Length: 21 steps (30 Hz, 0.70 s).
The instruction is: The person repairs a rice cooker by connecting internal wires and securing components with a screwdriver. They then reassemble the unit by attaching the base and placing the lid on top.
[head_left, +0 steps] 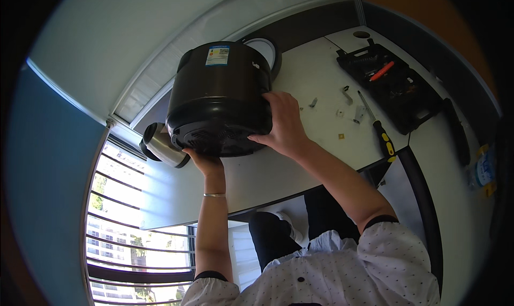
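A dark, rounded rice cooker (219,84) with a label on its side is tilted back above the table, its vented black base (219,134) turned toward me. My left hand (206,162) supports the base from below, and its fingertips are hidden underneath. Against the cooker's right side and lower rim, my right hand (284,121) is gripping with the thumb on the base edge. Behind the cooker shows a round part with a pale inside (263,50), partly covered; I cannot tell whether it is the cooker's lid.
A steel kettle (165,146) lies left of the cooker, by the blinds. On the white table (316,161) to the right are a yellow-and-black screwdriver (383,137), several small metal parts (347,95) and an open black tool case (388,84) holding a red tool (382,71). A partition stands behind.
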{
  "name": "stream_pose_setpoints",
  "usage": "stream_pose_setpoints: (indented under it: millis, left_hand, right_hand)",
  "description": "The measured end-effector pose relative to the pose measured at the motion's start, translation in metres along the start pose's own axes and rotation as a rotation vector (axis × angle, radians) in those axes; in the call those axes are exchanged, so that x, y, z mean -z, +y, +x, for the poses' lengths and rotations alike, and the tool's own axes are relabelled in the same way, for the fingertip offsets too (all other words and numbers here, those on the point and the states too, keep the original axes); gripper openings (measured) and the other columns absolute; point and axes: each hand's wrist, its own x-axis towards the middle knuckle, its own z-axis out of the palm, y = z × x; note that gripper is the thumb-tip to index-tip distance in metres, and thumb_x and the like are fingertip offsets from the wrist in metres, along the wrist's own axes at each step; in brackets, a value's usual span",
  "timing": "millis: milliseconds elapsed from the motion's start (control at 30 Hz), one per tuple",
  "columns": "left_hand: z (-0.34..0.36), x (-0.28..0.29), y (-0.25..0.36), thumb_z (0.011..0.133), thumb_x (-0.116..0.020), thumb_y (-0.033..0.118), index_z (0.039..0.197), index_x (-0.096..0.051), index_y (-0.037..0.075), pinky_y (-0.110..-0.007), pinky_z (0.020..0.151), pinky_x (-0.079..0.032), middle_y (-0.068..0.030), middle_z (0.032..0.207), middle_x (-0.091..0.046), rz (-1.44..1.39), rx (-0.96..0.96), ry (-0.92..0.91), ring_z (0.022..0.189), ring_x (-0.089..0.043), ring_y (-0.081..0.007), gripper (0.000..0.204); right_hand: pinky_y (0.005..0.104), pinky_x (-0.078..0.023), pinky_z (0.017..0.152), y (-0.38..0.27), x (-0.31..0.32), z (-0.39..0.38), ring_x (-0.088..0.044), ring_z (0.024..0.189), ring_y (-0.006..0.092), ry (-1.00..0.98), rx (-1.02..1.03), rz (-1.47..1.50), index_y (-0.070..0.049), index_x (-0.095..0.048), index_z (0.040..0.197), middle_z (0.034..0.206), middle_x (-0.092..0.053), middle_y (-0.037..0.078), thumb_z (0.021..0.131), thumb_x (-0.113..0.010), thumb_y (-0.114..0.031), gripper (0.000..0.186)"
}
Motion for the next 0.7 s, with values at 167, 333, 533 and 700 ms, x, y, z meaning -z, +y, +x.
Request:
stream_pose_setpoints:
  millis: [167,333,533,700]
  left_hand:
    - [0.001,0.004,-0.003,0.073,-0.036,0.078,0.139,-0.022,0.0,-0.049,0.108,-0.021,-0.0184,0.139,-0.032,-0.043,0.043,-0.032,0.128,-0.03,-0.035,0.103]
    - [0.003,0.007,-0.008,0.074,-0.038,0.077,0.141,-0.023,0.01,-0.047,0.109,-0.02,-0.0152,0.142,-0.028,-0.167,0.118,-0.046,0.13,-0.027,-0.0327,0.096]
    - [0.003,0.007,-0.004,0.071,-0.037,0.08,0.14,-0.028,0.011,-0.049,0.107,-0.025,-0.0124,0.14,-0.034,-0.178,0.149,-0.09,0.127,-0.032,-0.034,0.098]
    - [-0.004,-0.001,-0.002,0.074,-0.036,0.078,0.141,-0.024,0.012,-0.047,0.109,-0.022,-0.0124,0.141,-0.031,-0.241,0.178,-0.08,0.129,-0.029,-0.0326,0.095]
  right_hand:
    - [0.043,-0.032,0.095,0.003,0.004,0.007,-0.043,0.108,0.033,-0.104,0.085,-0.079,0.001,-0.042,0.116,0.113,-0.044,0.017,0.05,-0.085,-0.03,0.086]
    - [0.0417,-0.032,0.097,0.006,0.01,0.015,-0.043,0.11,0.0331,-0.205,0.147,-0.055,0.002,-0.041,0.12,0.115,-0.044,0.016,0.045,-0.087,-0.033,0.095]
    - [0.0424,-0.027,0.1,0.004,0.012,0.018,-0.036,0.119,0.0335,-0.356,0.062,0.045,-0.006,-0.034,0.13,0.126,-0.037,0.015,0.047,-0.087,-0.025,0.101]
    - [0.042,-0.031,0.096,0.004,0.007,0.02,-0.043,0.114,0.0297,-0.338,0.122,-0.033,-0.005,-0.036,0.13,0.125,-0.04,0.012,0.048,-0.087,-0.024,0.099]
